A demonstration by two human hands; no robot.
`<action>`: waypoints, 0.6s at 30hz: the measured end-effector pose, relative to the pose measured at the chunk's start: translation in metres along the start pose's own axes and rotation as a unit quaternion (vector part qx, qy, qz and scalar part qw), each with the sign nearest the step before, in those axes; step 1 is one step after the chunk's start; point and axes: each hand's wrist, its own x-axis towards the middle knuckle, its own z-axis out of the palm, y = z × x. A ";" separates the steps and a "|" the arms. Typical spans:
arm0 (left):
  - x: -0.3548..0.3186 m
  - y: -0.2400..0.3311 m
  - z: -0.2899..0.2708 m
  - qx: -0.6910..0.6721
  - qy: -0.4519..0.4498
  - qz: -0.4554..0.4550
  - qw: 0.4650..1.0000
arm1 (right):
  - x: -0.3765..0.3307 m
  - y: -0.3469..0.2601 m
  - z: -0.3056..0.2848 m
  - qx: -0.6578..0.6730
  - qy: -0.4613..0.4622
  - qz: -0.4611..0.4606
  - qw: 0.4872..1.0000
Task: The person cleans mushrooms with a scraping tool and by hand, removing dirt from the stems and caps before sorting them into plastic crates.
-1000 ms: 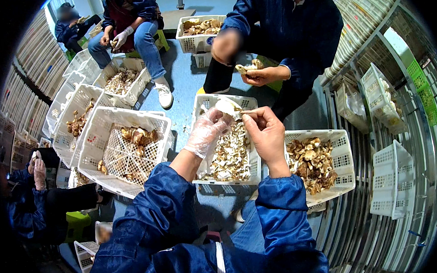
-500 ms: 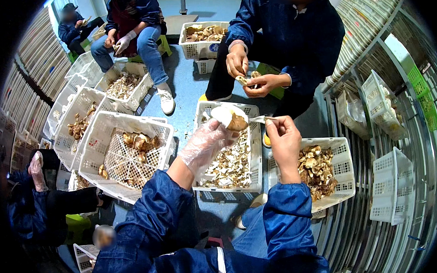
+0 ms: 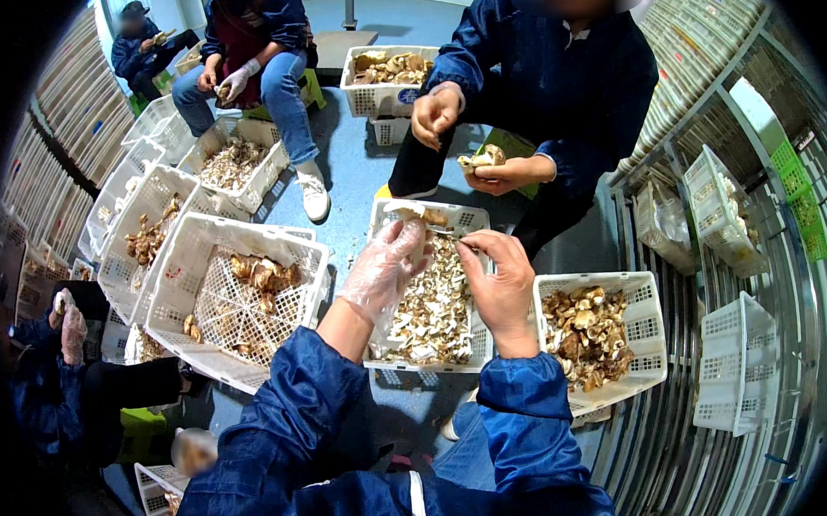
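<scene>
My left hand [image 3: 384,270], in a clear plastic glove, is closed round a mushroom [image 3: 433,218] with a pale part and a brown part. It holds the mushroom over the far half of a white crate [image 3: 484,340] full of cut mushroom pieces [image 3: 430,317]. My bare right hand [image 3: 504,286] is pinched close beside the mushroom. From its fingertips a small, thin, dark blade-like thing [image 3: 447,233] reaches toward the mushroom; its exact kind is too small to tell.
At right stands a crate of brown mushrooms [image 3: 588,338]. A larger crate [image 3: 196,355] with a few mushroom clusters is at left. Facing me, a co-worker [image 3: 563,95] holds a mushroom piece [image 3: 486,157]. Other seated people work behind and at left. Metal racks [image 3: 695,356] line the right.
My right hand has moved left and a little down, closer to the mushroom, which I have tilted and drawn slightly left. The co-worker's two hands have moved apart.
</scene>
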 end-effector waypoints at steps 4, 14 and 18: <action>0.000 -0.008 0.002 -0.002 -0.019 0.009 1.000 | 0.003 -0.002 0.000 -0.022 0.012 -0.054 0.998; -0.016 -0.013 0.024 -0.039 -0.051 -0.034 0.997 | -0.002 -0.006 0.002 -0.049 0.020 -0.073 0.996; -0.019 -0.013 0.026 -0.034 -0.050 -0.029 0.998 | -0.003 -0.007 0.001 -0.043 0.015 -0.066 0.997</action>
